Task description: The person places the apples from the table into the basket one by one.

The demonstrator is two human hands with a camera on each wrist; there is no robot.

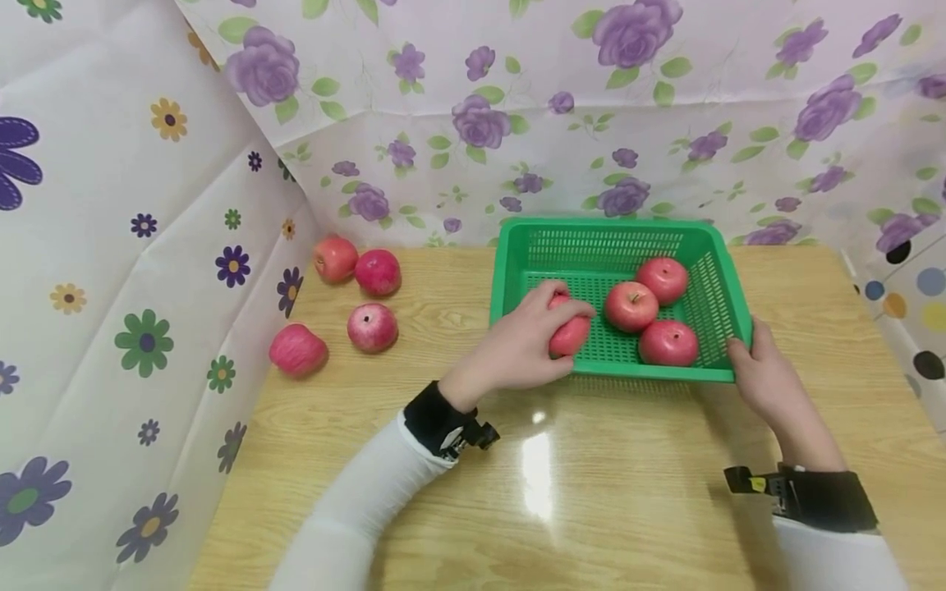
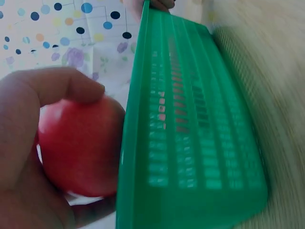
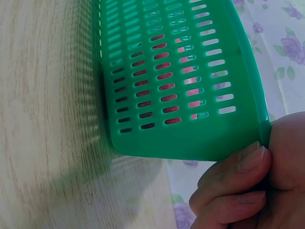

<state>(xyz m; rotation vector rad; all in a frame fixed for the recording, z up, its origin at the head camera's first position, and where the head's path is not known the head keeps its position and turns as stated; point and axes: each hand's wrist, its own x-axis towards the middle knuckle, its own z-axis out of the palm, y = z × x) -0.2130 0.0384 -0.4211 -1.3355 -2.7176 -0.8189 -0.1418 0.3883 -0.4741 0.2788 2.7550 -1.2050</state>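
Observation:
My left hand point(image 1: 517, 345) holds a red apple point(image 1: 572, 335) over the left end of a green plastic basket point(image 1: 636, 372). In the left wrist view the thumb and fingers curl round this apple point(image 2: 81, 148), close beside the basket's rim point(image 2: 132, 119). At the basket's front right corner my right hand point(image 1: 769, 377) grips the rim. The right wrist view shows its bent fingers point(image 3: 233, 183) on that corner. Inside the basket, toward the right, lie three more red apples: a back one point(image 1: 662, 281), a middle one point(image 1: 631, 307) and a front one point(image 1: 668, 343).
Several apples lie on the wooden table point(image 1: 591, 492) left of the basket, among them a streaked one point(image 1: 373, 328) and a deep red one point(image 1: 298, 350). A flowered sheet point(image 1: 443, 164) hangs behind the table, and another point(image 1: 148, 287) borders its left side.

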